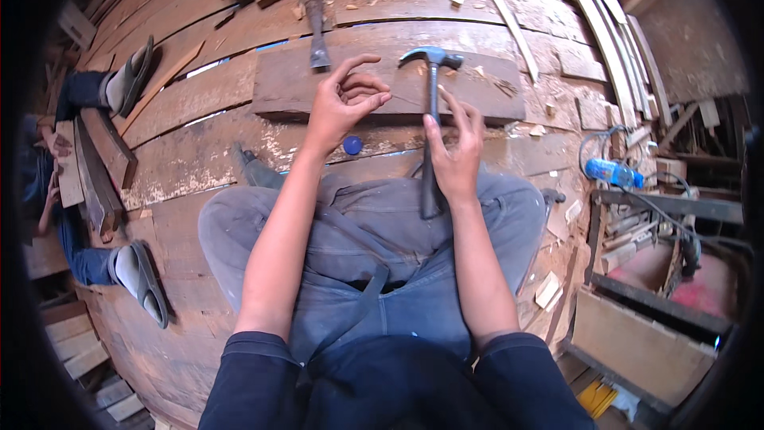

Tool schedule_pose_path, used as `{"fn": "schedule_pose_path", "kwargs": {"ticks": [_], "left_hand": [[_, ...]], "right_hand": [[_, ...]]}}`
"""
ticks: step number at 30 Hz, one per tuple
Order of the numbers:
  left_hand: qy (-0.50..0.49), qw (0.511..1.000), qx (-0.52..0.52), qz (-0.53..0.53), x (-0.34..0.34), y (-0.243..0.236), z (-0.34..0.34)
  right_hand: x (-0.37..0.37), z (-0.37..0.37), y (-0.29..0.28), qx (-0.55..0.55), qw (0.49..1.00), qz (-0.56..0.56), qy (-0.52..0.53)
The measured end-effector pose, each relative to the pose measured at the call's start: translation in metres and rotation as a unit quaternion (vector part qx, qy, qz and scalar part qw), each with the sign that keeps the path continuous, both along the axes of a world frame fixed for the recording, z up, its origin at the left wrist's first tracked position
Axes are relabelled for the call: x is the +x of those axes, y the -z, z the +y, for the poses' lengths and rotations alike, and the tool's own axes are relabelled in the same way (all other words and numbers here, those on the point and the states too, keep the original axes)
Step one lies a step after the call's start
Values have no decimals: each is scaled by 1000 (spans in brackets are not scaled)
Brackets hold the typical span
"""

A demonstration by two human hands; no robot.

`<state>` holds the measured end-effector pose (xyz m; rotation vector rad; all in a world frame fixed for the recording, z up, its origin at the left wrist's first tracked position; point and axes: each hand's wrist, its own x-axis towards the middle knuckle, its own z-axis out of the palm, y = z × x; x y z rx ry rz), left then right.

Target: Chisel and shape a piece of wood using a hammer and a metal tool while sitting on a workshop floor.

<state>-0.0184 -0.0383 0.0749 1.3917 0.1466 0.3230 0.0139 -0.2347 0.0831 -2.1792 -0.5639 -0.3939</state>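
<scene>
My right hand (pixel 455 151) grips a claw hammer (pixel 430 175) by its dark handle, thumb and fingers around the upper part. The hammer's blue-grey head points away from me, over a thick wooden board (pixel 493 87) in front of my crossed legs. My left hand (pixel 348 103) hovers at the board's near side with curled fingers. Its thumb meets the fingertips while the index finger arches apart; whatever may be pinched there is too small to make out. Beyond that hand, a chisel (pixel 318 44) lies with its broad blade on the board. A round blue cap (pixel 352 145) rests below the left wrist's right side.
Wood chips (pixel 456 0) and long strips (pixel 509 24) lie on the plank floor (pixel 191 159). At the left, another person's sandalled foot (pixel 139 275) is beside stacked timber (pixel 95 167). A blue plastic bottle (pixel 613 173) and a wooden box (pixel 645 342) are at the right.
</scene>
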Motion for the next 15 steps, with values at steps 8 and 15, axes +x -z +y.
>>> {"fn": "schedule_pose_path", "kwargs": {"ticks": [8, 15], "left_hand": [[73, 996, 60, -2, -13, -17, -54], [25, 991, 123, 46, -13, 18, -23]], "right_hand": [[2, -54, -25, 252, 928, 268, -55], [104, -295, -92, -244, 945, -61, 210]]}}
